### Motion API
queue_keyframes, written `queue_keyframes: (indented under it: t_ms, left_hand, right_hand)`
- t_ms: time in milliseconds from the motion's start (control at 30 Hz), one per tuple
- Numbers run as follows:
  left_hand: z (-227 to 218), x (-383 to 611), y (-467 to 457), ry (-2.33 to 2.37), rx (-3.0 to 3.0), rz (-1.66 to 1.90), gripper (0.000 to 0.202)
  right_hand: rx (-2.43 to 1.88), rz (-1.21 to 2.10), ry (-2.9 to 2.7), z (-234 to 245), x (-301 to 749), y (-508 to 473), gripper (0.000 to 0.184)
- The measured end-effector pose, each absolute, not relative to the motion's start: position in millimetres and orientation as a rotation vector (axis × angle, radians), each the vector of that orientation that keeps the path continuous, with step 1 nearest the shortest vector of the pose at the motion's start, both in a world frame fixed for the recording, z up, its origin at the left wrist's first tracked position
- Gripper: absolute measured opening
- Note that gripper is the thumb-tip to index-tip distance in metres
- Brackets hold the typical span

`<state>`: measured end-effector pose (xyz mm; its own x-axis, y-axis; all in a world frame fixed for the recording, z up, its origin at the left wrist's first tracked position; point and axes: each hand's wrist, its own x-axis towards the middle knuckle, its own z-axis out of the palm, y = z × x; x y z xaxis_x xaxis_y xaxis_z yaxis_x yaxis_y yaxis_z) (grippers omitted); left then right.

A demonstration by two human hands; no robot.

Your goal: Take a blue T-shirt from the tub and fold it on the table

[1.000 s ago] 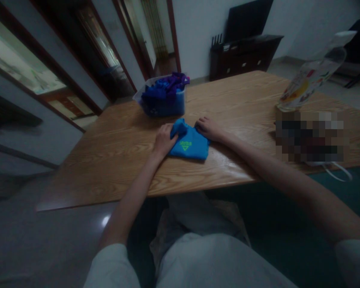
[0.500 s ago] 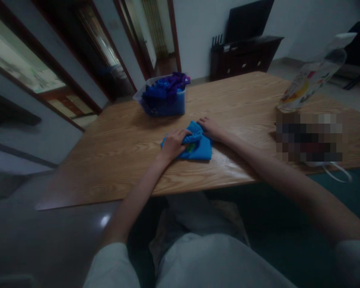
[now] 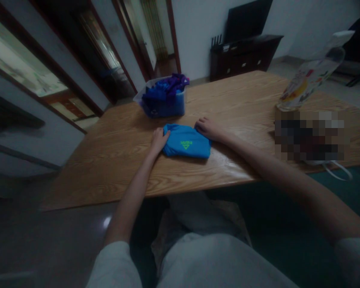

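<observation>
A bright blue piece of cloth, perhaps a garment, (image 3: 187,145) lies folded into a flat bundle on the wooden table, a green logo facing up. At its left end, my left hand (image 3: 160,140) is closed on the edge, thumb over the top and fingers along the far side. My right hand (image 3: 208,129) rests at the far right corner with its fingers curled around the fabric; part of that corner is hidden beneath it.
Beyond the cloth stands a clear plastic bin (image 3: 168,108) heaped with blue and purple fabric. To the right are a tilted-looking clear bottle (image 3: 306,82) with a white cap and a blurred-out item with a white cord (image 3: 339,172). The table's front edge (image 3: 198,188) runs close to my body.
The cloth's upper layer, bunched under my left hand before, now lies spread over the bundle with its logo showing. My left hand has moved left to the end; my right hand stays nearly in place.
</observation>
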<state>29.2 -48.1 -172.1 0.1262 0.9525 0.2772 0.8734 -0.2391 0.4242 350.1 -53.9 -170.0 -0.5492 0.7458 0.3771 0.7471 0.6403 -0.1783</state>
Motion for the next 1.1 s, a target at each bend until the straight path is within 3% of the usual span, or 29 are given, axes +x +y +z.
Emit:
queue_keyframes:
  t_ms: [433, 600, 800, 1100]
  left_hand:
    - [-173.1, 27.7, -50.0, 1.793, 2.295, 0.755, 0.026]
    - [-173.8, 28.9, -49.7, 1.798, 2.286, 0.751, 0.023]
    - [-177.6, 27.4, -47.6, 1.759, 2.308, 0.784, 0.022]
    - [-178.7, 26.0, -46.7, 1.728, 2.334, 0.788, 0.027]
  right_hand:
    - [-1.122, 0.374, -2.184, -149.6, 336.1, -75.9, 0.034]
    - [-0.892, 0.262, -2.278, -128.8, 307.9, -116.8, 0.029]
    - [-0.514, 0.071, -2.591, -135.8, 264.1, -151.2, 0.029]
    - [-0.835, 0.172, -2.364, -141.1, 298.8, -113.4, 0.031]
